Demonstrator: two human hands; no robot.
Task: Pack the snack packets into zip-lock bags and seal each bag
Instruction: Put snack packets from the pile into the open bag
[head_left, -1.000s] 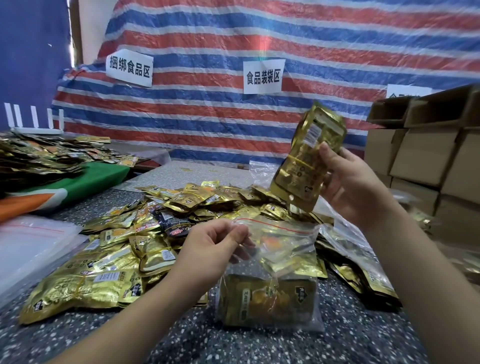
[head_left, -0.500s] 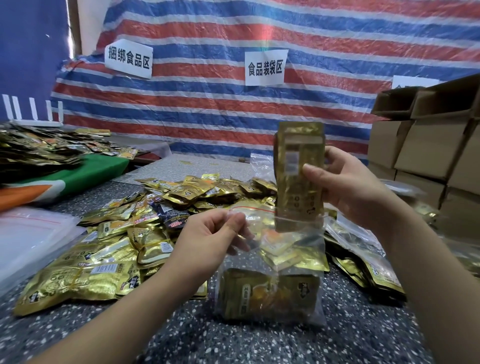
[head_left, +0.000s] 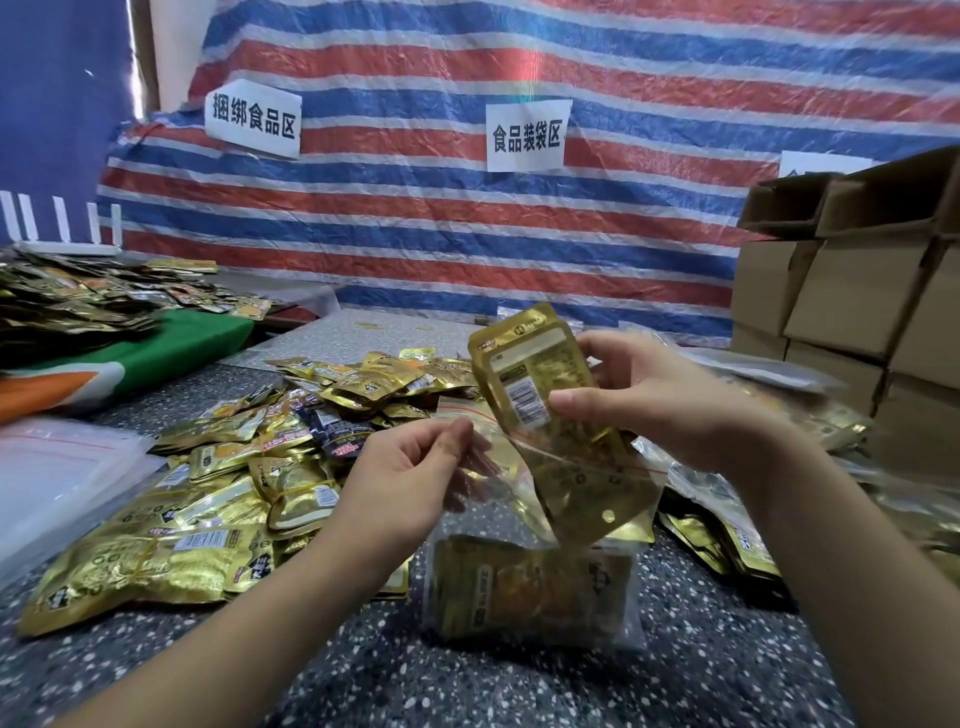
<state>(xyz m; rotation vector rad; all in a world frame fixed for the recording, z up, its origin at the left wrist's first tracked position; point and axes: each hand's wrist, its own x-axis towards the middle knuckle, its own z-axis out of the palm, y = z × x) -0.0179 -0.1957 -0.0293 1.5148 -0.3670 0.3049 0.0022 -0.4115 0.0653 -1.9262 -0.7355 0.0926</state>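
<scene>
A clear zip-lock bag (head_left: 530, 587) with a red seal line stands on the speckled table (head_left: 727, 665), holding gold packets at its bottom. My left hand (head_left: 410, 483) pinches the near left lip of the bag's mouth and holds it apart. My right hand (head_left: 654, 400) grips a gold snack packet (head_left: 530, 379) by its upper half; the packet's lower half is inside the bag's mouth, tilted. A heap of loose gold snack packets (head_left: 218, 499) lies to the left and behind.
Flat empty zip-lock bags (head_left: 62, 467) lie at the left edge. More gold packets (head_left: 717, 545) and clear bags lie to the right. Stacked cardboard boxes (head_left: 852, 291) stand at the right. A second pile of packets (head_left: 78, 301) sits on a green cloth at the far left.
My right hand has lowered the gold packet from above the bag into its mouth. My left hand has kept its pinch on the bag's lip.
</scene>
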